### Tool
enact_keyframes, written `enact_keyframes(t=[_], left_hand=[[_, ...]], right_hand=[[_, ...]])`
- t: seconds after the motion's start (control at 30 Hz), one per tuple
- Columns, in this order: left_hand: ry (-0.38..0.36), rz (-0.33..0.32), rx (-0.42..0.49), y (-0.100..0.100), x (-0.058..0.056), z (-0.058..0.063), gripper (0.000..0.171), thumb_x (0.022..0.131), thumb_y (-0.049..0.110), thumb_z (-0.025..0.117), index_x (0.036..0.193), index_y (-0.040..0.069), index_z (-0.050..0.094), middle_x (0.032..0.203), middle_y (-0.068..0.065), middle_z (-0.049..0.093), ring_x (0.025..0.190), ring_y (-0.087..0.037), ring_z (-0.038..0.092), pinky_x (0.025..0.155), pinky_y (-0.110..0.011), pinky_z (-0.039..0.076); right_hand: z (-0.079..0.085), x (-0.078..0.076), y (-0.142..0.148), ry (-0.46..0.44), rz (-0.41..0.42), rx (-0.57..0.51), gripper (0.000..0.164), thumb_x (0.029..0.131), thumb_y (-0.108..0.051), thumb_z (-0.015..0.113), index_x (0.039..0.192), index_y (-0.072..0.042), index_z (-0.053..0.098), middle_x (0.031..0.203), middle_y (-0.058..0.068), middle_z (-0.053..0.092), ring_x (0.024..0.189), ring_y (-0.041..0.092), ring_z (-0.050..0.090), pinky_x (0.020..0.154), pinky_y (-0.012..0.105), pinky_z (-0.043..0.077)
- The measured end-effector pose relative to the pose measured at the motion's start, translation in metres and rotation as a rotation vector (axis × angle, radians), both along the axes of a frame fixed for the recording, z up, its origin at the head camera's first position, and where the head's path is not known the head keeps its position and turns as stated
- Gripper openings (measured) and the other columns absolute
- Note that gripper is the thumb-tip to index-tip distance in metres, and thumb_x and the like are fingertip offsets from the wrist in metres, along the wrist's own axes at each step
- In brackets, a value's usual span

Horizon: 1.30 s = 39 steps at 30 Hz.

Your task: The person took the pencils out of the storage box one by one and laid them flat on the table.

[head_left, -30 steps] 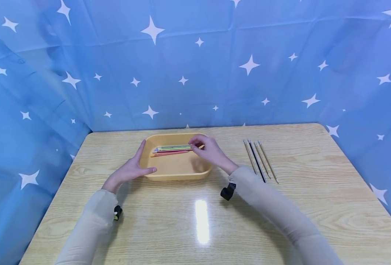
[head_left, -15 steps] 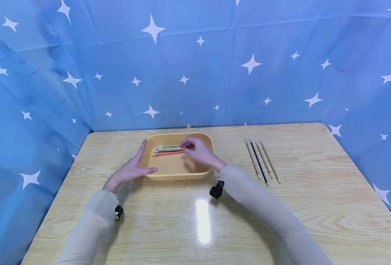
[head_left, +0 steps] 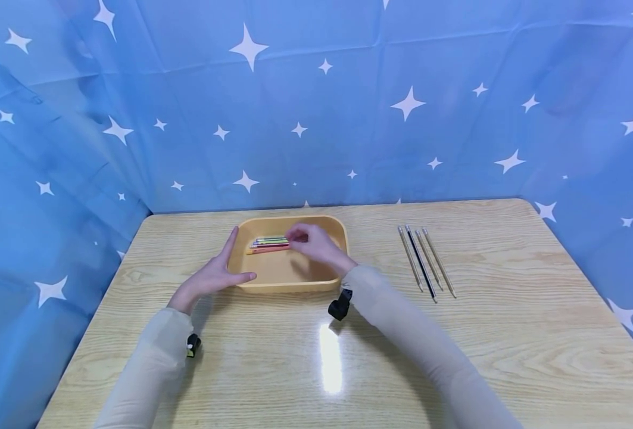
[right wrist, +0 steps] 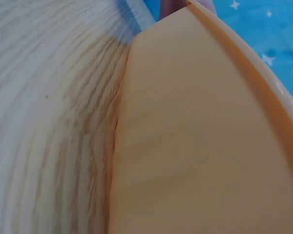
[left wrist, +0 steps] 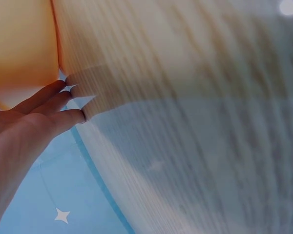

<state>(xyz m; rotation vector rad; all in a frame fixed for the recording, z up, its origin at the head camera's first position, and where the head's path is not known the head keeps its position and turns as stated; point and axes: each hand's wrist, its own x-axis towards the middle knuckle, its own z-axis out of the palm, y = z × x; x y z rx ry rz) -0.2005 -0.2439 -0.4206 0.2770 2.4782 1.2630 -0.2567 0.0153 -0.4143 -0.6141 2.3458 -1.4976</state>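
A shallow yellow-orange tray stands on the wooden table. My left hand lies along its left end, fingers straight beside the wall and thumb reaching over the front corner. The left wrist view shows those fingers against the tray's outer wall. Inside the tray, several coloured pencils lie side by side near the back. Over their right part is my right hand, fingertips bent down onto them; whether it pinches one is hidden. In the right wrist view only the tray's outer side fills the frame.
To the right of the tray, several pencils, one dark and the others tan, lie roughly parallel on the table. A blue curtain with white stars hangs behind the table and along its sides.
My right hand has moved left along the coloured pencils, covering more of their right part. My left hand keeps its place at the tray, and the pencils on the table lie as before.
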Motion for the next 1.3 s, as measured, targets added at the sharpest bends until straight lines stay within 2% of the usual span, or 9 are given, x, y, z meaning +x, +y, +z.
enact_keyframes(t=[0.17, 0.43, 0.73, 0.93, 1.17, 1.3], left_hand=[[0.009, 0.004, 0.005, -0.002, -0.001, -0.003, 0.118, 0.082, 0.037, 0.077, 0.154, 0.022, -0.016, 0.158, -0.022, -0.003, 0.137, -0.046, 0.024, 0.109, -0.058, 0.02], [0.003, 0.008, 0.005, -0.001, 0.0, -0.003, 0.119, 0.081, 0.035, 0.078, 0.153, 0.024, -0.017, 0.159, -0.022, -0.002, 0.136, -0.046, 0.026, 0.109, -0.057, 0.022], [-0.004, 0.011, 0.007, -0.001, -0.001, -0.004, 0.118, 0.082, 0.036, 0.077, 0.153, 0.025, -0.017, 0.159, -0.021, -0.002, 0.136, -0.045, 0.025, 0.108, -0.059, 0.021], [0.008, 0.002, 0.021, -0.001, -0.002, -0.005, 0.117, 0.083, 0.034, 0.076, 0.153, 0.023, -0.018, 0.159, -0.021, -0.004, 0.136, -0.046, 0.026, 0.109, -0.058, 0.021], [-0.001, 0.008, 0.012, -0.001, -0.001, -0.005, 0.116, 0.084, 0.035, 0.075, 0.153, 0.025, -0.018, 0.16, -0.016, -0.005, 0.139, -0.044, 0.022, 0.11, -0.057, 0.019], [0.003, 0.009, 0.019, 0.0, -0.001, -0.004, 0.117, 0.083, 0.038, 0.076, 0.153, 0.024, -0.017, 0.16, -0.016, -0.004, 0.138, -0.044, 0.024, 0.109, -0.057, 0.021]], right_hand=[[0.001, 0.0, -0.009, -0.005, 0.045, 0.024, 0.031, 0.091, -0.001, 0.063, 0.121, 0.007, 0.06, 0.117, 0.021, 0.062, 0.107, 0.027, 0.057, 0.095, 0.032, 0.045], [-0.007, -0.004, -0.012, 0.017, 0.089, 0.077, 0.032, 0.09, 0.001, 0.063, 0.121, 0.005, 0.06, 0.118, 0.019, 0.063, 0.11, 0.028, 0.058, 0.096, 0.035, 0.044], [-0.01, -0.002, -0.012, 0.122, 0.223, 0.279, 0.041, 0.089, -0.002, 0.066, 0.129, -0.001, 0.058, 0.132, 0.014, 0.056, 0.126, 0.027, 0.047, 0.107, 0.037, 0.034], [-0.01, 0.0, -0.013, 0.136, 0.202, 0.294, 0.04, 0.087, -0.001, 0.068, 0.126, -0.001, 0.059, 0.122, 0.014, 0.06, 0.114, 0.027, 0.054, 0.1, 0.036, 0.04], [-0.012, 0.001, -0.014, 0.057, 0.196, 0.286, 0.039, 0.086, 0.002, 0.068, 0.124, 0.001, 0.059, 0.11, 0.012, 0.063, 0.103, 0.023, 0.058, 0.09, 0.032, 0.047], [-0.014, 0.0, -0.014, 0.086, 0.2, 0.307, 0.039, 0.085, 0.003, 0.069, 0.123, 0.001, 0.059, 0.107, 0.011, 0.063, 0.1, 0.022, 0.058, 0.088, 0.032, 0.048]])
